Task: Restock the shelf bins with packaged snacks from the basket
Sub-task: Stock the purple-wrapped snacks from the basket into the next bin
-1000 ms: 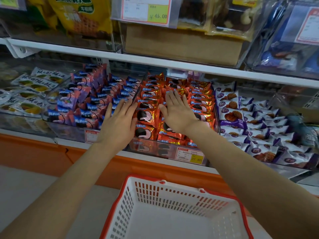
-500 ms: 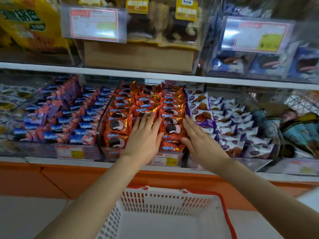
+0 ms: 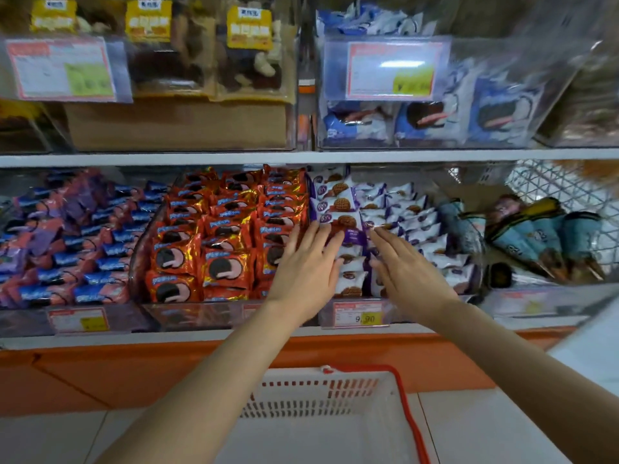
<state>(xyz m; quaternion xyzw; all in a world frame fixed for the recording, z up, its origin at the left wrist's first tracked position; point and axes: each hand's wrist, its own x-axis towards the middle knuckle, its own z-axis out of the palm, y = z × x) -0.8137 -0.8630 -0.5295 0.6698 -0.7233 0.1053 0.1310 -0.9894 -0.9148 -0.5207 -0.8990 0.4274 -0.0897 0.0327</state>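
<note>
Shop shelving (image 3: 301, 331) above a pale tiled floor (image 3: 50, 437).
Its white boards (image 3: 201, 159) run left to right; an orange base panel (image 3: 100, 373) stands under the lower one, meeting the floor.

A single head-worn wide-angle camera faced forward and slightly down, close to the white shelf board (image 3: 201, 159) across mid-frame, with the red-rimmed white plastic basket (image 3: 301, 396) at the lower edge.

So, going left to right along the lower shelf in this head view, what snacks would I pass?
Blue-and-pink packets → orange cookie packets → white-and-purple waffle packets → teal cone-shaped packs.
</note>
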